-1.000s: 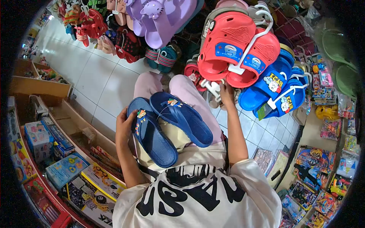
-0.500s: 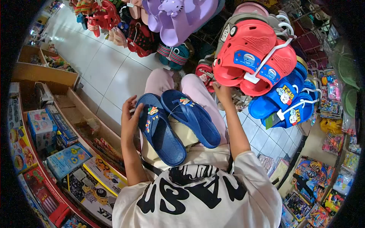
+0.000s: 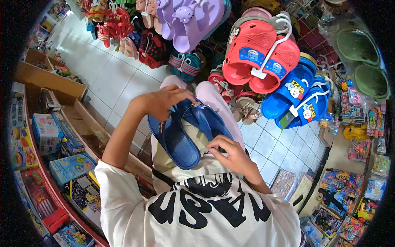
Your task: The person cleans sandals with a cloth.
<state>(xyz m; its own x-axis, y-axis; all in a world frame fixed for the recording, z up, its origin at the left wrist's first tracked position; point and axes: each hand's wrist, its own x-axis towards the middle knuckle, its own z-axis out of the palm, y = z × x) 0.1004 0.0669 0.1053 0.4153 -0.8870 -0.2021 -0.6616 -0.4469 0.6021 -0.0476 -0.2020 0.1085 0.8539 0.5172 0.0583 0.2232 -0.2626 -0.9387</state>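
A pair of navy-blue flip-flops lies on my lap, the left flip-flop [image 3: 181, 150] and the right flip-flop [image 3: 207, 123] side by side with toe ends pointing away from me. Small cartoon figures decorate their straps, partly covered now. My left hand [image 3: 160, 103] reaches across the toe ends, its fingers bent over the top of the right flip-flop; the thumb side is partly hidden. At the heel of the right flip-flop, my right hand [image 3: 232, 156] has its thumb and fingers closed on the edge.
Red clogs [image 3: 251, 53], blue slides [image 3: 288, 96] and purple slippers [image 3: 191, 20] hang in front and to the right. Boxed toys [image 3: 74, 166] fill a wooden shelf on the left. Packaged toys [image 3: 339, 187] stand at the right. White floor tiles [image 3: 105, 80] show beyond my knees.
My left hand has moved from the left flip-flop's outer side over the toe ends. My right hand has come back from the hanging shoes to the right flip-flop's heel. The flip-flops lie closer together.
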